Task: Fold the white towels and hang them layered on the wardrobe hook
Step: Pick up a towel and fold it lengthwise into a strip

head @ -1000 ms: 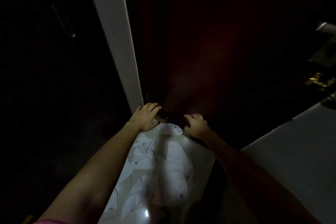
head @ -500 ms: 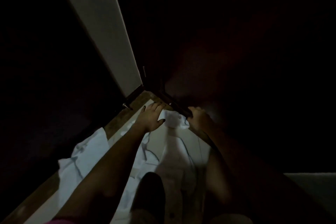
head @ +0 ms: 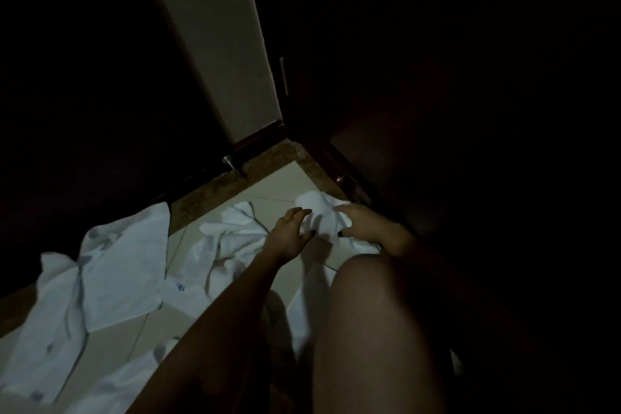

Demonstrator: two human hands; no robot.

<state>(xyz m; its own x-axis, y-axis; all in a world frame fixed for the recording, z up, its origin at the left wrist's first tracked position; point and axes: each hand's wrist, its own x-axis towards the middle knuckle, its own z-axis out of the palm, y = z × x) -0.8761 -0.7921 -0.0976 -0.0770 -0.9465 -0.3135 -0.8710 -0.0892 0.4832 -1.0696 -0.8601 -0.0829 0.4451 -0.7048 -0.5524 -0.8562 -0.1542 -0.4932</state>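
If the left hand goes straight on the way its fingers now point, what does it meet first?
The bunched towel that the right hand grips. It lies just ahead of the left hand, in line with its fingertips. Whether they touch it is unclear in this dark picture.

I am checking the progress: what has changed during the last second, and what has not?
The left hand and right hand drew back from the wall corner along the wardrobe base, bunching the small towel between them; the right hand grips it. The other towels stayed spread on the floor.
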